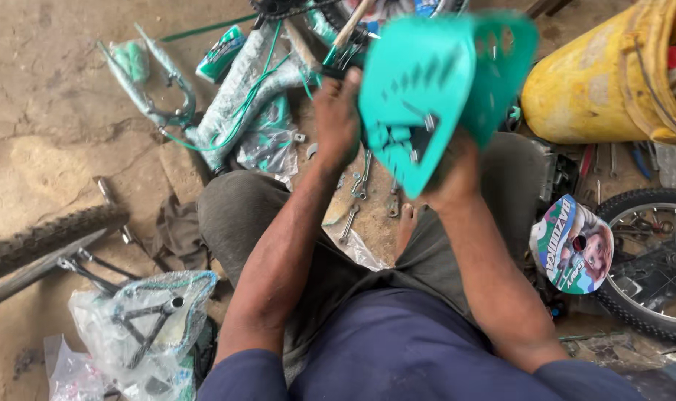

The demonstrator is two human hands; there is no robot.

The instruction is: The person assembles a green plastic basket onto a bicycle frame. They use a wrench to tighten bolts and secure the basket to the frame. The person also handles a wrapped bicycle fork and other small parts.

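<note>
Up front, both hands raise teal plastic guard (motion-blurred, slots hard to read). Right hand grips its lower tip, fingers hidden behind. Left hand at guard's left edge, grasp unclear. Left of guard: wrapped bike frame. Right: yellow bucket, cut off.

A teal slotted plastic guard, a yellow bucket, grey trousers, and what looks like a teal-and-white-wrapped frame.

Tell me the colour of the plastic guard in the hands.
Teal green guard, seen in the head view.
</note>
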